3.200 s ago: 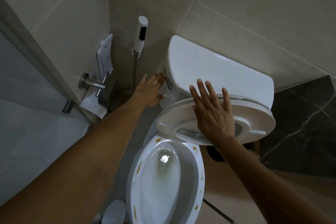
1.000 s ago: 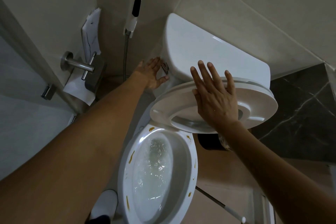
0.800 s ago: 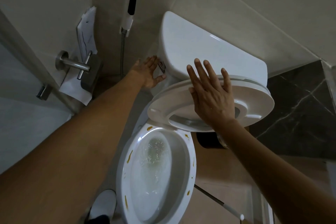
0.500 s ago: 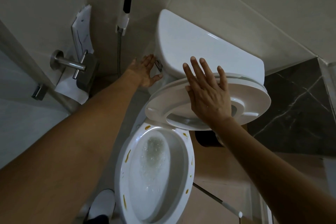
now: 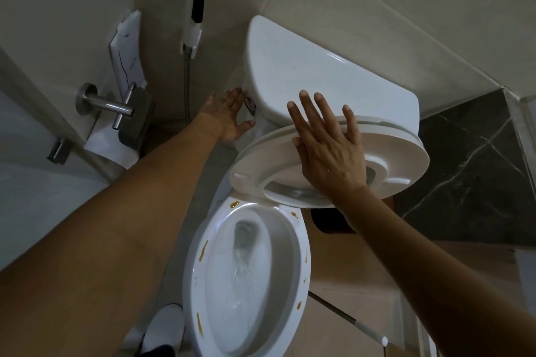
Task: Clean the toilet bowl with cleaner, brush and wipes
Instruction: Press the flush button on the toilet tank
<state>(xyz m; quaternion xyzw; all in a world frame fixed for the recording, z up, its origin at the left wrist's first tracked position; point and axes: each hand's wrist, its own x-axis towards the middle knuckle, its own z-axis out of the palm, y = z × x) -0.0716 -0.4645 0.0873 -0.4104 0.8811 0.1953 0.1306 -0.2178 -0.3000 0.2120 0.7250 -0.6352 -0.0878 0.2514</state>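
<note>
Left hand (image 5: 227, 114), fingers straight, touches the flush lever (image 5: 250, 103) beside the tank (image 5: 316, 75). Right hand (image 5: 327, 142) presses flat on the raised seat (image 5: 406, 159) below the tank.

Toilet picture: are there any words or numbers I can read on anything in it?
No, no text can be read here.
The sprayer has a dark patch with no letters showing.
The white paper above the roll holder has thin dark marks, too blurred to read.
The tank, seat and bowl are plain white.
</note>
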